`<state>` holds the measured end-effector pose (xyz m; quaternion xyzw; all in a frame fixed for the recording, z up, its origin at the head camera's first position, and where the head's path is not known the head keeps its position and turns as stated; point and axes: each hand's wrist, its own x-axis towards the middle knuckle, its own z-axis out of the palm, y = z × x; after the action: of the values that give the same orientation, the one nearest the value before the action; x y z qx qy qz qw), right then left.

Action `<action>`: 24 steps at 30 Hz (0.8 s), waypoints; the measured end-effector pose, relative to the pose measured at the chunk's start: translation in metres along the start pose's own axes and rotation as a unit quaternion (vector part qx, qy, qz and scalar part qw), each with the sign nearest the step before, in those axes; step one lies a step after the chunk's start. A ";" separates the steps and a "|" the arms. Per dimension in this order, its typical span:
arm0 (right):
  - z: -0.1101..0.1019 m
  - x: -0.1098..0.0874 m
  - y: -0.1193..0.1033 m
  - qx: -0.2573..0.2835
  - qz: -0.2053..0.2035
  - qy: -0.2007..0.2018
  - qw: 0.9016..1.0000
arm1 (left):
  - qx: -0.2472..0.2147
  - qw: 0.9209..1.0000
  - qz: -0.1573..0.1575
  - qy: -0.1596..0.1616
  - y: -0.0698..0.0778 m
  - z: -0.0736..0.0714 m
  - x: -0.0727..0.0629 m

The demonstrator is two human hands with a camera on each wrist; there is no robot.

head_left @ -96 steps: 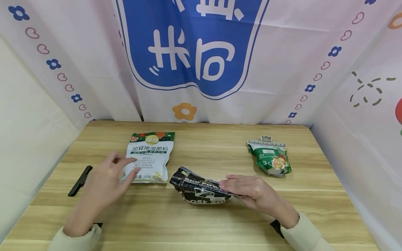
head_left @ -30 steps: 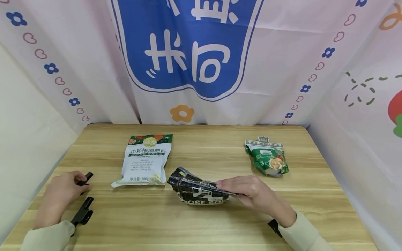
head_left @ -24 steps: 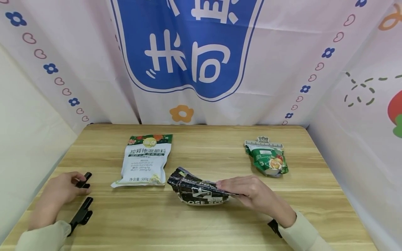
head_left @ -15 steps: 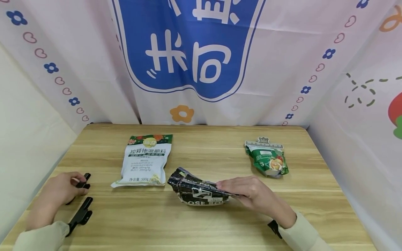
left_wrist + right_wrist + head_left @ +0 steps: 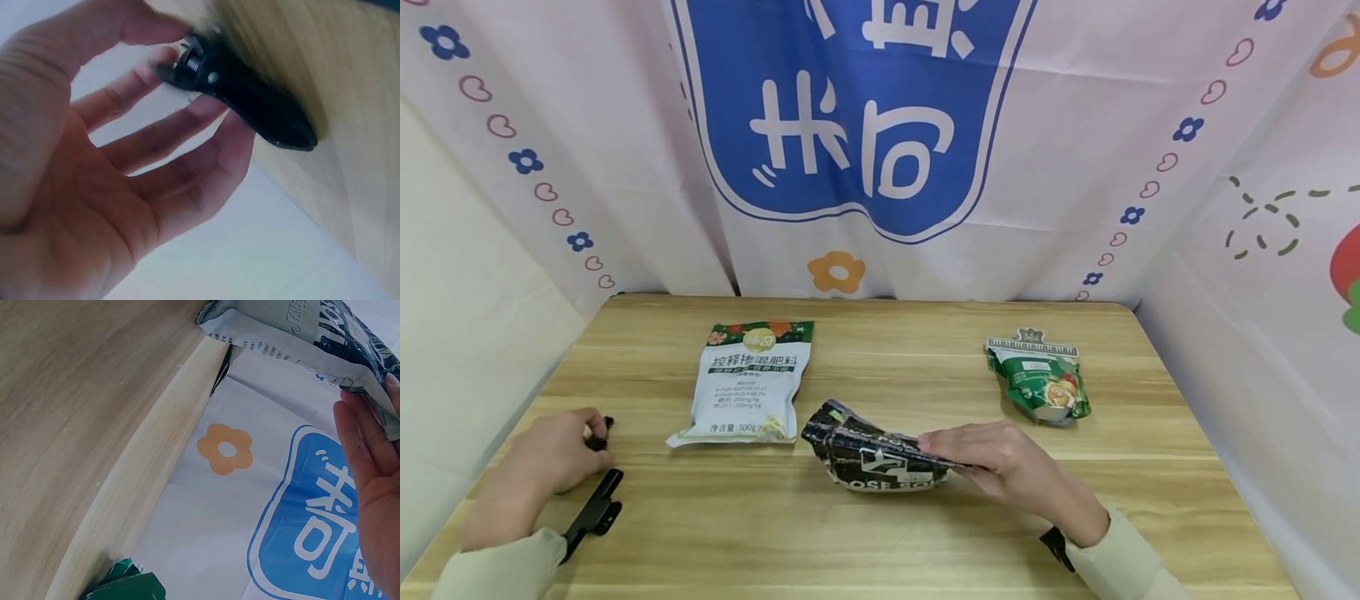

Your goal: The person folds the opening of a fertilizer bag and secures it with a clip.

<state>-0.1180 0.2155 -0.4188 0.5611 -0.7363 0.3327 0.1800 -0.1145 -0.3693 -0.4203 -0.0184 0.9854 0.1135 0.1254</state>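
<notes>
My left hand (image 5: 553,454) is low at the table's left side and pinches a black spring clip (image 5: 598,435) between thumb and fingers. In the left wrist view the clip (image 5: 250,97) shows its coil spring and long handle, slightly blurred, close over the wood. My right hand (image 5: 1003,458) grips the right end of the top edge of a black soil bag (image 5: 883,468), which stands upright mid-table with its top flattened and leaning. From the right wrist side, the bag's pale printed back (image 5: 269,337) shows, with fingers along its edge.
A white and green fertilizer bag (image 5: 748,387) lies flat at the back left. At the back right lies a small green pouch (image 5: 1041,387), its top in a wide grey clip (image 5: 1032,343). A printed curtain (image 5: 842,167) hangs behind the table.
The left hand has left the white bag's side, gone to the table's left and taken the black clip, which has since turned. The right hand stays on the soil bag.
</notes>
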 end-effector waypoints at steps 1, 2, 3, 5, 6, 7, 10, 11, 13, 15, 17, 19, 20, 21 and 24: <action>0.000 0.000 0.000 0.000 0.001 0.000 1.000 | -0.001 1.000 0.001 0.005 0.001 0.000 0.000; 0.000 0.000 0.000 0.000 0.002 0.000 1.000 | -0.003 1.000 0.003 0.012 0.001 0.000 -0.001; 0.000 0.000 0.000 0.000 0.003 0.000 1.000 | -0.006 1.000 0.005 0.019 0.001 0.000 -0.001; 0.000 -0.001 0.000 0.000 0.006 0.000 1.000 | -0.009 0.999 0.007 0.035 0.001 0.000 -0.001; 0.000 -0.001 0.000 0.001 0.006 -0.001 1.000 | -0.009 0.999 0.007 0.038 -0.001 0.000 -0.001; 0.000 -0.001 0.000 0.001 0.006 -0.001 1.000 | -0.009 0.999 0.005 0.039 -0.002 0.001 -0.002; 0.000 -0.001 0.001 0.000 0.005 -0.001 1.000 | -0.004 0.999 -0.005 0.047 -0.007 0.001 -0.002; 0.000 -0.001 0.001 0.000 0.006 -0.001 1.000 | 0.000 0.999 -0.009 0.050 -0.008 0.001 -0.002; 0.000 -0.001 0.001 -0.001 0.007 -0.001 1.000 | 0.005 0.998 -0.014 0.056 -0.010 0.002 -0.003; 0.000 -0.001 0.001 0.000 0.011 -0.002 1.000 | 0.013 0.997 -0.012 0.071 -0.010 0.003 -0.003; 0.000 -0.001 0.000 0.003 0.015 -0.004 1.000 | 0.017 0.996 -0.009 0.086 -0.011 0.003 -0.005; 0.000 -0.002 0.000 0.005 0.019 -0.006 1.000 | 0.017 0.994 -0.002 0.109 -0.010 0.004 -0.007; 0.000 -0.002 0.000 0.006 0.022 -0.008 1.000 | 0.016 0.992 0.003 0.125 -0.009 0.004 -0.007; 0.000 -0.002 0.000 0.006 0.024 -0.008 1.000 | 0.013 0.989 0.007 0.144 -0.007 0.005 -0.008; 0.000 -0.002 0.000 0.006 0.027 -0.009 1.000 | 0.006 0.978 0.028 0.208 -0.002 0.006 -0.009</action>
<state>-0.1172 0.2171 -0.4198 0.5452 -0.7505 0.3368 0.1611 -0.1039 -0.3694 -0.4243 -0.0133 0.9907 0.1052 -0.0852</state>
